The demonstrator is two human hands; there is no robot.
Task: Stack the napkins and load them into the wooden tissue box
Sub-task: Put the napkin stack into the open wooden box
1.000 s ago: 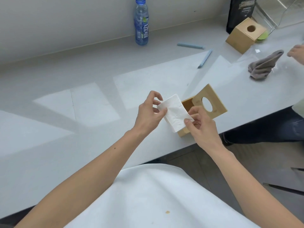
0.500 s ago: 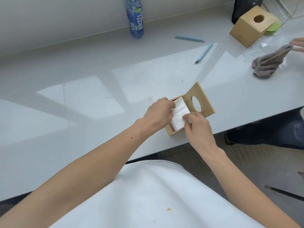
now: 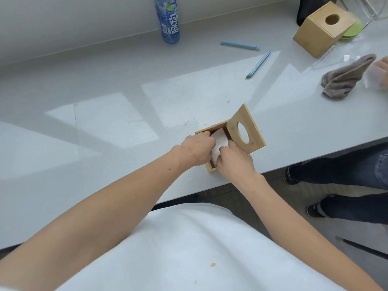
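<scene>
1. A person in a white shirt leans over a pale grey countertop [image 3: 105,143], both bare forearms reaching to an open wooden tissue box [image 3: 212,169] near the counter's front edge.
2. The left hand [image 3: 197,149] and right hand [image 3: 235,160] press a folded stack of white napkins [image 3: 219,141] down inside the box; the fingers of both hands curl over the napkins' edges, holding them from either side.
3. The box's lid [image 3: 246,129], pierced by an oval hole, stands tilted up at the box's far right side, just beside the right hand.
4. A second wooden tissue box [image 3: 321,28], closed and with a round hole on top, sits at the far right of the counter, well apart.
5. A crumpled grey cloth [image 3: 346,77] lies near the right edge, touched by another person's hand [image 3: 382,66].
6. A blue water bottle [image 3: 169,19] stands by the wall; two light-blue pens [image 3: 239,45] lie between it and the closed box.
7. Another person's jeans-clad legs [image 3: 344,171] show below the counter.
</scene>
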